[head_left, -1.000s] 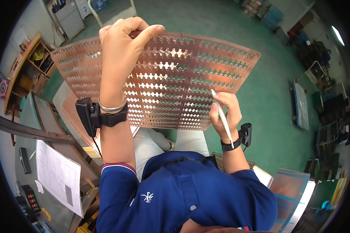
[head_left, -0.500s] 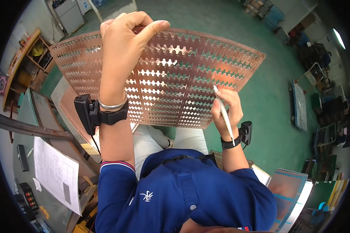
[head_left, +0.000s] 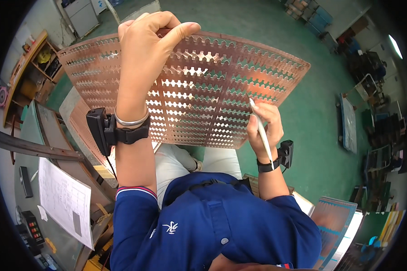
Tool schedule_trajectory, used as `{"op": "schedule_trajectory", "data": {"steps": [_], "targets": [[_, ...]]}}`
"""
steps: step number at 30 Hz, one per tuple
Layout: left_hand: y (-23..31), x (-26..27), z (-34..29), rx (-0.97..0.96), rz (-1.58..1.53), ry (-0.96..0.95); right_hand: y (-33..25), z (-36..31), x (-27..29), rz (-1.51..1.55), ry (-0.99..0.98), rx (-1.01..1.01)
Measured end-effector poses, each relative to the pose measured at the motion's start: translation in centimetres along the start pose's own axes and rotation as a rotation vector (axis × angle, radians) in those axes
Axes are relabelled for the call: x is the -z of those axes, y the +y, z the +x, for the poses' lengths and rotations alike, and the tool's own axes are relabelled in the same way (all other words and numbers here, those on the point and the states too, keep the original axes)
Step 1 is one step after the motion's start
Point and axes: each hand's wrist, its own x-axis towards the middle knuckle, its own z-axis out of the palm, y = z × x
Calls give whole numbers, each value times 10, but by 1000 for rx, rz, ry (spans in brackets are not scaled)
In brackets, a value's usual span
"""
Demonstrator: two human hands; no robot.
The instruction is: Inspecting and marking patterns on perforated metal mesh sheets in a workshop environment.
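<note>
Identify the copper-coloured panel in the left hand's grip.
The large perforated panel above the lap, its far edge in the left hand. The copper-coloured sheet at left and the blue-marked panel at lower right are in neither hand.

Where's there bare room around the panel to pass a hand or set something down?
Widest: the green floor between the perforated copper panel's right edge and the flat cart. Crowded: the desk at left, with a paper sheet and black bar-shaped object; the panel's top edge, gripped by the left hand; its lower right, where the right hand holds a white tool.
</note>
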Motion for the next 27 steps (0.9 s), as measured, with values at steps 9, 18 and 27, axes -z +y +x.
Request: {"op": "schedule_trajectory", "data": {"steps": [9,18,27], "targets": [[0,1,-1,7,21,-10,-1,2,-1,-16,12,14],[0,-1,-1,35,17,34,-2,0,-6,-6,45,-2],[1,3,1,-14,41,33,-3,1,-10,-73,14,64]]}}
